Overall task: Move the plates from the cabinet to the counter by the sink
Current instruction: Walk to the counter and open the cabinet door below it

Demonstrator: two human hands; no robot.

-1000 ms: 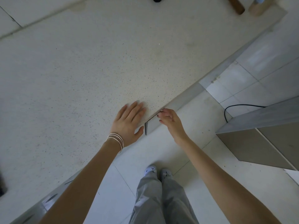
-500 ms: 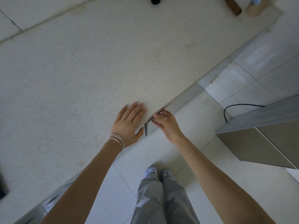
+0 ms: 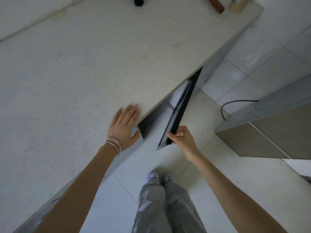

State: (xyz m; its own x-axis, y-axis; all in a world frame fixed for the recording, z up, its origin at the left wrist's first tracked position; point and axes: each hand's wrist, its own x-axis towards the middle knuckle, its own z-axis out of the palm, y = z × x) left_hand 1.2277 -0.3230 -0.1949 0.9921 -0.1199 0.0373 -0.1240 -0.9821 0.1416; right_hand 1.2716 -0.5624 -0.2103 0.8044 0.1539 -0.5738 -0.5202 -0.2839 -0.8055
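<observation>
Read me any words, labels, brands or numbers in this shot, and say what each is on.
None can be read. The counter, the cabinet door in the right hand and the floor tiles bear no lettering.
The dark object, wooden handle and pale wooden holder at the counter's far edge are cut off by the frame; no label shows.

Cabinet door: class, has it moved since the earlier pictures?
Yes. The cabinet door has swung outward, away from the counter edge it lay flush with, its free edge held by the right hand.
</observation>
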